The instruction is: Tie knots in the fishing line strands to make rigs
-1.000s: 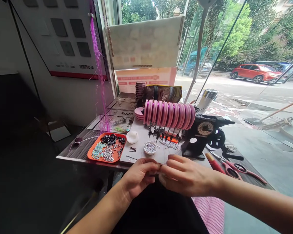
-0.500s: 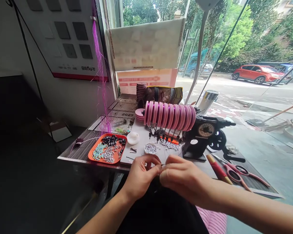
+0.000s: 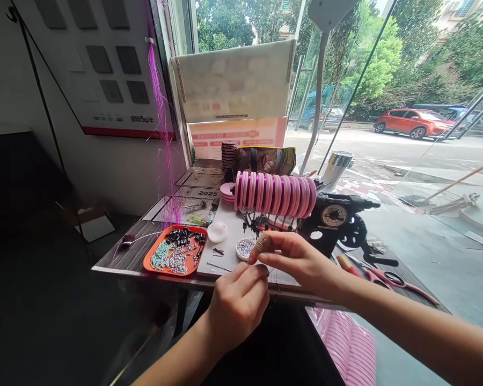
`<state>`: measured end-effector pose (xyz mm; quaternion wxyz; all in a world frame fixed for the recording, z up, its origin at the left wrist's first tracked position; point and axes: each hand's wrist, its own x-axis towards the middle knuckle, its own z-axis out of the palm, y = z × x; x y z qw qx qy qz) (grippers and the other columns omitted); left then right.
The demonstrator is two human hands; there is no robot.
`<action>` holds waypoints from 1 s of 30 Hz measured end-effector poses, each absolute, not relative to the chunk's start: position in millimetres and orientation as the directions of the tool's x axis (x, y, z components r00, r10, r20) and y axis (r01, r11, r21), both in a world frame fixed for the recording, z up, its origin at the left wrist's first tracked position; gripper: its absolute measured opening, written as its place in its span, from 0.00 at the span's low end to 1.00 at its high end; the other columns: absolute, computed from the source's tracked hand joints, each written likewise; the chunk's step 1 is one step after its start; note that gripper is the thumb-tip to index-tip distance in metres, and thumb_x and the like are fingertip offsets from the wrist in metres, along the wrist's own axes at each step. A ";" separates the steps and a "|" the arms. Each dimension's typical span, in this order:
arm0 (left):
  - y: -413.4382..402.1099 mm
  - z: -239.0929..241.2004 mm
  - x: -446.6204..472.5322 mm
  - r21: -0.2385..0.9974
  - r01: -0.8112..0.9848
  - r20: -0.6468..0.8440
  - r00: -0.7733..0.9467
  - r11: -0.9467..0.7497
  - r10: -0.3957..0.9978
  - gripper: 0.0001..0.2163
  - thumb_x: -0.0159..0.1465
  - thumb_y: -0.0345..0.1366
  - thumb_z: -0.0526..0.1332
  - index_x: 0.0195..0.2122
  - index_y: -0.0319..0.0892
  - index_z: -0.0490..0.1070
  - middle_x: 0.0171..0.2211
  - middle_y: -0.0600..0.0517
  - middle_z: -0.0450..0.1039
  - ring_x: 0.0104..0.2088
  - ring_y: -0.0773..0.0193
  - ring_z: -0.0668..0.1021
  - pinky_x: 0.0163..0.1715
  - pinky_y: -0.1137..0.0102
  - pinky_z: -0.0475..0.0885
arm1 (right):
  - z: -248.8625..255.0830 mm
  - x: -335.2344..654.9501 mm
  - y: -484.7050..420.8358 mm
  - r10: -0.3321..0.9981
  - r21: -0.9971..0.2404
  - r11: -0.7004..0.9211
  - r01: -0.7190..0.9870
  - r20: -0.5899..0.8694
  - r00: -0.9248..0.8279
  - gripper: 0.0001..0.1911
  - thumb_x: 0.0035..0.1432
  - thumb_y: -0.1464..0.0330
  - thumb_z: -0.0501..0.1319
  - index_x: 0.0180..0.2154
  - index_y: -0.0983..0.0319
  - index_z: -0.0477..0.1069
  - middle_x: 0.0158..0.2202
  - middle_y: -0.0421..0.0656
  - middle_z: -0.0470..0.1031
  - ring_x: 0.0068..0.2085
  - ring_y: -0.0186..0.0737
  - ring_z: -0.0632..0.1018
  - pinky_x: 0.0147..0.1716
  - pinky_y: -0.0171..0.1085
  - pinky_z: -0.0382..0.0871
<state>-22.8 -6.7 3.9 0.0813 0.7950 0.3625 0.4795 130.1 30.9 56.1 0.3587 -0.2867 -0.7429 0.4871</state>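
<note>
In front of the small white bowl [image 3: 239, 254] of pale beads, my two hands meet over the table's front edge. My left hand [image 3: 241, 300] is closed, thumb and fingertips pinched together. Just above and to its right is my right hand [image 3: 292, 254], also pinching, with a beige wrap [image 3: 261, 243] on one finger. What the fingertips hold is too small or hidden to make out. Behind them, a row of pink spools [image 3: 276, 194] is mounted on a black hand-cranked machine [image 3: 330, 228], with small dark weights hanging below.
An orange tray [image 3: 193, 264] of black, teal and silvery small parts lies at left. Beside it are a white round dish [image 3: 218, 232] and a thin rod [image 3: 219, 266]. Pink-handled scissors [image 3: 394, 279] lie right. Packed pink spools [image 3: 346, 343] sit below the table.
My right hand has risen and now sits above the left, partly covering the bead bowl. The left hand has turned so its back faces up. The view has shifted slightly.
</note>
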 end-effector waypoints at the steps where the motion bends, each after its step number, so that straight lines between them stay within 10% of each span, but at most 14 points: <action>1: -5.4 8.0 -23.1 0.706 0.363 0.573 0.214 -0.609 0.791 0.07 0.55 0.26 0.59 0.27 0.43 0.75 0.31 0.48 0.76 0.31 0.62 0.74 0.33 0.69 0.69 | 56.5 133.2 28.9 0.748 -0.864 0.481 0.145 0.319 -0.582 0.11 0.60 0.62 0.56 0.32 0.64 0.66 0.29 0.41 0.69 0.31 0.34 0.70 0.31 0.34 0.66; 3: -1.7 14.0 -23.1 0.991 -0.029 0.131 0.162 -0.128 0.978 0.05 0.50 0.27 0.62 0.20 0.41 0.73 0.23 0.52 0.71 0.25 0.67 0.71 0.24 0.74 0.65 | 54.7 139.4 23.8 0.588 -0.578 0.769 0.273 0.471 -0.658 0.07 0.61 0.69 0.54 0.32 0.64 0.67 0.31 0.43 0.70 0.30 0.34 0.68 0.29 0.33 0.64; 5: 2.9 15.5 -22.8 0.900 -0.303 -0.228 0.285 0.313 0.931 0.05 0.46 0.26 0.63 0.16 0.38 0.69 0.16 0.57 0.62 0.17 0.75 0.61 0.15 0.79 0.55 | 48.8 143.9 19.0 0.343 -0.163 0.939 0.303 0.524 -0.780 0.09 0.60 0.73 0.52 0.30 0.63 0.68 0.30 0.43 0.70 0.28 0.34 0.65 0.25 0.34 0.60; 10: 9.5 7.8 -23.1 0.705 -0.420 -0.405 0.423 0.572 0.810 0.09 0.44 0.25 0.61 0.15 0.38 0.60 0.13 0.63 0.49 0.14 0.81 0.50 0.11 0.84 0.46 | 27.4 143.9 13.3 0.064 0.351 0.897 0.271 0.502 -0.863 0.11 0.60 0.76 0.52 0.27 0.64 0.70 0.30 0.43 0.70 0.26 0.34 0.63 0.24 0.38 0.56; 25: 4.9 12.3 -21.7 0.587 -0.533 -0.434 0.428 0.609 0.793 0.09 0.44 0.21 0.62 0.15 0.37 0.61 0.12 0.63 0.53 0.12 0.82 0.53 0.09 0.86 0.48 | 21.2 144.9 19.4 0.080 0.234 0.947 0.222 0.498 -0.863 0.14 0.61 0.77 0.49 0.26 0.63 0.67 0.24 0.40 0.65 0.26 0.35 0.62 0.38 0.40 0.64; 30: 5.2 12.2 -20.7 0.599 -0.522 -0.446 0.413 0.607 0.794 0.08 0.43 0.21 0.62 0.15 0.36 0.63 0.12 0.62 0.54 0.13 0.82 0.55 0.09 0.86 0.48 | 17.8 148.8 17.2 0.167 0.215 0.933 0.289 0.453 -0.876 0.15 0.63 0.75 0.48 0.26 0.63 0.66 0.25 0.40 0.64 0.24 0.35 0.62 0.21 0.35 0.58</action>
